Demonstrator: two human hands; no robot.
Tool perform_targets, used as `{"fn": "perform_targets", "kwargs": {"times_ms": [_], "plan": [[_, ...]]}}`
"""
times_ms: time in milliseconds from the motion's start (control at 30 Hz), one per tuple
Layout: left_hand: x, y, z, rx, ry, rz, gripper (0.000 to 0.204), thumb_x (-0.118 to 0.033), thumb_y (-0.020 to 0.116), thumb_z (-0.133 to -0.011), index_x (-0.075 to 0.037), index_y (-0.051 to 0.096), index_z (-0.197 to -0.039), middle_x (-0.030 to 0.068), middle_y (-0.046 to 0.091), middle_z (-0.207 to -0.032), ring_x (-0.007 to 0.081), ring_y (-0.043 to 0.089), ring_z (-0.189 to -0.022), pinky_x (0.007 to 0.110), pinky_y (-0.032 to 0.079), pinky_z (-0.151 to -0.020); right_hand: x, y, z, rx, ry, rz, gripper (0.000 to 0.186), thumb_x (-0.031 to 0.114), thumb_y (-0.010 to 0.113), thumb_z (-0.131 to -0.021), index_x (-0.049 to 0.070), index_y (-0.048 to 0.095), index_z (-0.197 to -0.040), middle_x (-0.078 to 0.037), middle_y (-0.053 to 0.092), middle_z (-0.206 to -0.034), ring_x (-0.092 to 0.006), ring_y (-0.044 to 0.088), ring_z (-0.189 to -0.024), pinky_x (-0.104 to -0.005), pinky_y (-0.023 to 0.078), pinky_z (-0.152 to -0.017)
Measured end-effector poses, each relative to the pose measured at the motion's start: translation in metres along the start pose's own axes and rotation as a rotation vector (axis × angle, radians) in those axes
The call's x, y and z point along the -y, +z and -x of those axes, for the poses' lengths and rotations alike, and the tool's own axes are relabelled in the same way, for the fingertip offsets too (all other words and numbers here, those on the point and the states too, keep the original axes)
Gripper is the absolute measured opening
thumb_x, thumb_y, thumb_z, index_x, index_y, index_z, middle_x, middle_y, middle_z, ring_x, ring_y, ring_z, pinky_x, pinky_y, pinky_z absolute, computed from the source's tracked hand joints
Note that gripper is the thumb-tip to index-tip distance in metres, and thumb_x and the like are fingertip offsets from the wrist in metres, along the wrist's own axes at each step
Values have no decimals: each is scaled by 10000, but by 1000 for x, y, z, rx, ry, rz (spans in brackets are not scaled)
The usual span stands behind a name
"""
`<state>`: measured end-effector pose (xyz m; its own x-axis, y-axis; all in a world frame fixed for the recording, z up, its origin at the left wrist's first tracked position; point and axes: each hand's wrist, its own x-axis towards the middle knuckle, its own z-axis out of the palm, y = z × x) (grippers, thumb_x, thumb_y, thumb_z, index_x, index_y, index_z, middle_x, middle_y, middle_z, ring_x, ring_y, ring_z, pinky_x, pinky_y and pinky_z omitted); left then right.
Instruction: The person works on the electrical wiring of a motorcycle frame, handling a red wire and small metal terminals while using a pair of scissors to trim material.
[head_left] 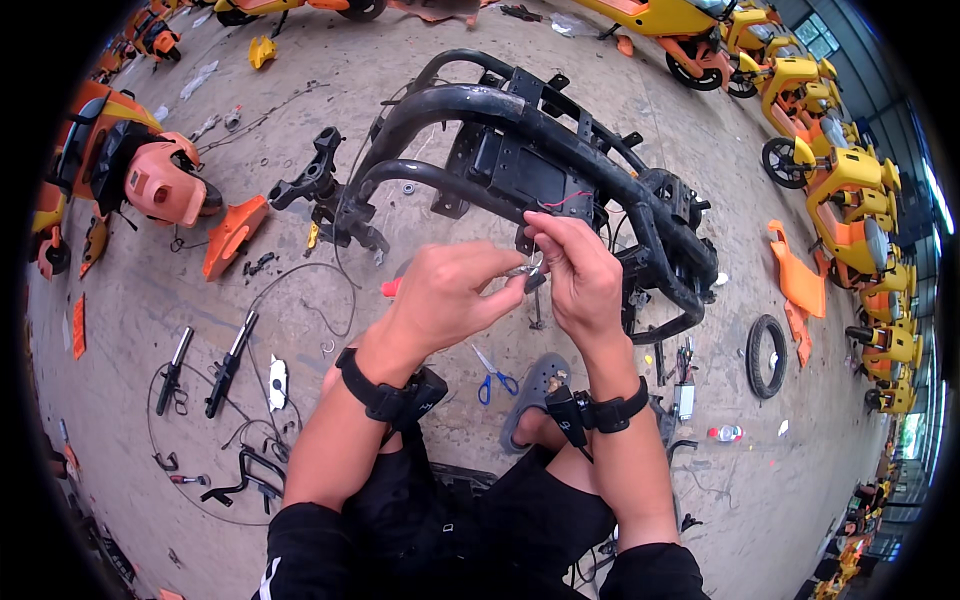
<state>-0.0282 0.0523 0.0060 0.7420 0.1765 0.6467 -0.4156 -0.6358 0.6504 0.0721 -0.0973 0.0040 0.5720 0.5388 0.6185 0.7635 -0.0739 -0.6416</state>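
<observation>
A bare black tubular scooter frame [520, 130] lies on the concrete floor in front of me. My left hand [450, 290] and my right hand [575, 270] meet just below the frame's middle. Between their fingertips they pinch a small dark connector piece [532, 278] with thin wires; a red wire [565, 200] runs up into the frame. Both wrists wear black straps with small devices. What exactly sits inside the fingers is too small to tell.
Blue-handled scissors [493, 377] lie on the floor by my grey sandal [535, 385]. Two black fork tubes [228, 362] and loose cables lie at the left. Orange panels [232, 236], a tyre [767, 355], a plastic bottle [727, 433] and rows of yellow-orange scooters [840, 170] surround the spot.
</observation>
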Motion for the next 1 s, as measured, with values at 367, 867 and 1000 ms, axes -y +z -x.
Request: {"fn": "perform_targets", "kwargs": {"times_ms": [367, 867, 1000], "plan": [[0, 2, -3, 10, 50, -39, 158, -27, 794, -733, -23, 736, -880, 65, 550, -595, 160, 510, -466, 300, 387, -445, 5, 3, -1, -35, -24, 57, 171, -28, 621, -967, 18, 695, -1115, -108, 698, -950, -169, 649, -730, -280, 521, -632], [-1, 3, 0, -4, 5, -4, 152, -19, 782, -736, -18, 733, -880, 51, 538, -592, 129, 485, -460, 291, 362, -439, 7, 0, 0, 15, 94, 4, 214, -20, 621, -960, 37, 697, -1152, -90, 701, -906, -162, 639, -682, -280, 512, -597], [0, 1, 0, 9, 1, -13, 150, -21, 783, -741, -19, 735, -882, 49, 547, -601, 127, 486, -462, 289, 362, -439, 5, -2, -1, 32, 33, 27, 258, -19, 608, -981, 41, 695, -1216, -79, 712, -913, -118, 612, -661, -247, 497, -582]]}}
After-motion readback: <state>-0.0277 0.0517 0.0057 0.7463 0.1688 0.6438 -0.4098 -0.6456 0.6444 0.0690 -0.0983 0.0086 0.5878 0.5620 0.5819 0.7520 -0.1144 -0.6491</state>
